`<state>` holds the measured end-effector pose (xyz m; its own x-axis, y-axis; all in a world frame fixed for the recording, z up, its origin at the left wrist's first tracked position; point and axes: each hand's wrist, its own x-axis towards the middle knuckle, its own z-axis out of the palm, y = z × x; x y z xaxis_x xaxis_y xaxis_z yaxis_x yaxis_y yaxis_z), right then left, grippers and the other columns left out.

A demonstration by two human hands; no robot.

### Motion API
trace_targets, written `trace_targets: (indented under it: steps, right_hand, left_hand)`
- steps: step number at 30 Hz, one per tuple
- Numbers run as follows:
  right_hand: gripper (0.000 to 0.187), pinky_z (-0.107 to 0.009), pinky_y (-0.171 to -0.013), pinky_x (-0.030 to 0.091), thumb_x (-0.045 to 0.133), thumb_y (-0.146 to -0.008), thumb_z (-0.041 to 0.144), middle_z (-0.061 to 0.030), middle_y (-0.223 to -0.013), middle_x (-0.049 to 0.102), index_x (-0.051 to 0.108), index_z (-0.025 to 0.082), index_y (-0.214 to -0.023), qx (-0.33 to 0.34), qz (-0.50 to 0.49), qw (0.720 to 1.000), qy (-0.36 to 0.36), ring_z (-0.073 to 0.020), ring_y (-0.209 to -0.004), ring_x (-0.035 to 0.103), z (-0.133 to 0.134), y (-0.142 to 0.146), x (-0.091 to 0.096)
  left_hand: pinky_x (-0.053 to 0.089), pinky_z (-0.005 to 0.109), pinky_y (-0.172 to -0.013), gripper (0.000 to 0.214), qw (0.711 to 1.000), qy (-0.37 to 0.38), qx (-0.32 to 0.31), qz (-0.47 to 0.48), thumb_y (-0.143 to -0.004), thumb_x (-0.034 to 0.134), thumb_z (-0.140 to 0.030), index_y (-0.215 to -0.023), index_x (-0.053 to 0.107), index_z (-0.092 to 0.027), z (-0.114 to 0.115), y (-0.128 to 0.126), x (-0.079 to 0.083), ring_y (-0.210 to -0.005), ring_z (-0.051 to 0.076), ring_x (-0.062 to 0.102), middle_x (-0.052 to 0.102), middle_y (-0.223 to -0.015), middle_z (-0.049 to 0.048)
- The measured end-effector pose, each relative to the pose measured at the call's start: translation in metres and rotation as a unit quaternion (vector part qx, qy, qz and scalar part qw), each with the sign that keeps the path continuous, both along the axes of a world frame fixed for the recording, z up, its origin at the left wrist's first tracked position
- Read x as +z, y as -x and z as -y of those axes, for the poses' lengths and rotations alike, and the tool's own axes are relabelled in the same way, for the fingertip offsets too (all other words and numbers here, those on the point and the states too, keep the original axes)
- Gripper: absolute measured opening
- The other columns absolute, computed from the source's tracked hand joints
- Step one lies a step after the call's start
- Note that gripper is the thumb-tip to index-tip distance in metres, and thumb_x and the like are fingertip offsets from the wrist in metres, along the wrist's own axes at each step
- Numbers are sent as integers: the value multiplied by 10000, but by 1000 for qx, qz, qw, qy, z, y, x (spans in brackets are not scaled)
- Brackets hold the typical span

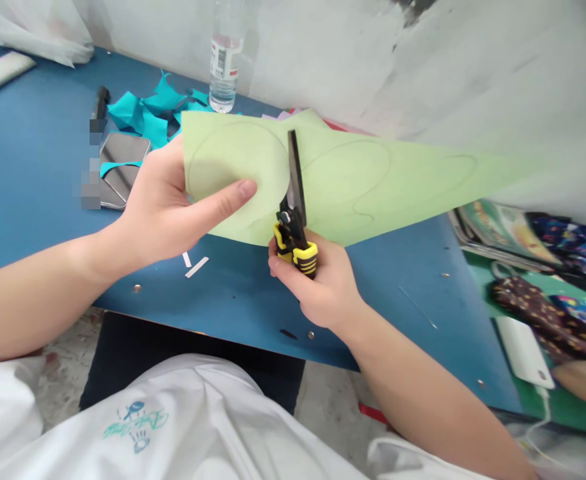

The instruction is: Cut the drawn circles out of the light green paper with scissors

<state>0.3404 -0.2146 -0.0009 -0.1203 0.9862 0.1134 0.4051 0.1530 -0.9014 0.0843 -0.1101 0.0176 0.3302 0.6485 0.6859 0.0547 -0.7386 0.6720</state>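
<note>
Green paper (373, 187), pinched by left hand (163, 207), meets scissors (295, 193) clenched in right hand (323, 287) above blue table (33, 180).

The sheet of paper (353, 187) is stretching from the middle of the frame to the right edge, hanging above the table (33, 173). The left hand (167, 200) is gripping its left end, thumb lying on top. The scissors (295, 220) are standing just right of that thumb, blades lying across the sheet and pointing to the top of the frame, handles sitting in the right hand (323, 280) below. 2 small strips (193, 263) are lying on the table under the left hand. At upper centre, behind the sheet, a bottle (225, 60) is standing. Paper scraps (147, 110) are lying left of it, with a flat case (123, 167) sitting below them. A stack of books (503, 233) is lying at the right edge.
</note>
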Motion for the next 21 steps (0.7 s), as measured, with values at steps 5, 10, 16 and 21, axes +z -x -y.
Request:
trace_targets:
  steps: [5,10,16,21]
  right_hand:
    - [230,-410,-726,574,845,-989,468,-18,-823,768,732,271,-1021,-5,7,1000,6,-226,-723,673,-1,-1,-3]
    - [233,-409,-709,569,846,-977,474,-12,-813,759,728,276,-1006,-8,-3,1000,3,-221,-704,662,-1,0,-2]
    - [241,-417,-734,579,849,-953,480,-12,-820,770,731,278,-1011,-18,-5,1000,5,-227,-724,683,-2,0,-3]
    - [266,-424,-741,567,839,-948,508,-21,-813,768,742,275,-1033,-48,1,999,12,-243,-743,685,-6,-2,-11]
  left_hand:
    - [804,667,-1215,749,999,30,5,-29,-1070,826,-1020,-1337,931,-328,-12,3,-15,-1388,448,889,930,-1288,113]
    - [835,608,-1138,699,999,36,-9,-9,-1111,787,-988,-1335,941,-344,-11,0,-17,-1291,408,917,939,-1294,112]
    - [835,621,-1113,737,998,50,-17,-18,-1147,779,-964,-1380,907,-277,-1,-2,-7,-1291,391,930,949,-1372,116]
    - [781,582,-1287,735,994,79,9,-77,-1186,720,-946,-1578,842,-337,0,6,-5,-1495,396,870,881,-1629,115]
